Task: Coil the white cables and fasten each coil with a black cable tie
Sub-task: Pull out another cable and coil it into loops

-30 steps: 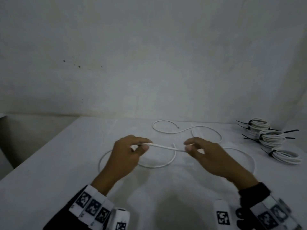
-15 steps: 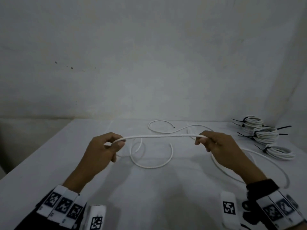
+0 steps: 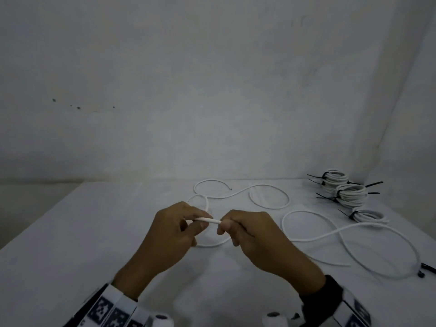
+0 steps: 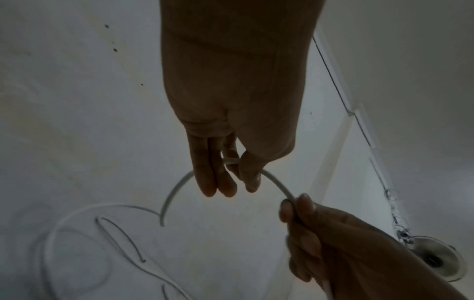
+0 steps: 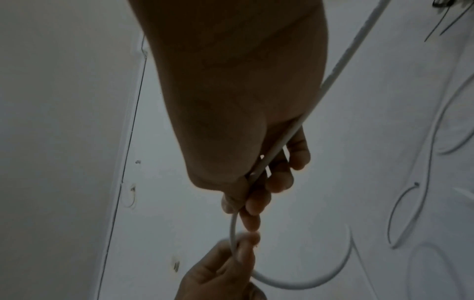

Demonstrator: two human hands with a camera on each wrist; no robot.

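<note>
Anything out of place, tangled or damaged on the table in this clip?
Nothing stands out. Both hands, left and right, pinch the loose cable, whose slack lies in untangled loops on the table. Three tied coils sit at the far right, tie tails sticking out untrimmed.

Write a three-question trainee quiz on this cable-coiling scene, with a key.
1. True or false: both the left hand and the right hand pinch the loose white cable.
2. How many finished coils with black ties lie at the table's far right?
3. Multiple choice: the spare black tie lies A) under the left hand, B) at the right edge of the head view, C) on the wall.

Key:
1. True: each hand grips the short raised stretch between them.
2. Three.
3. B.
</note>
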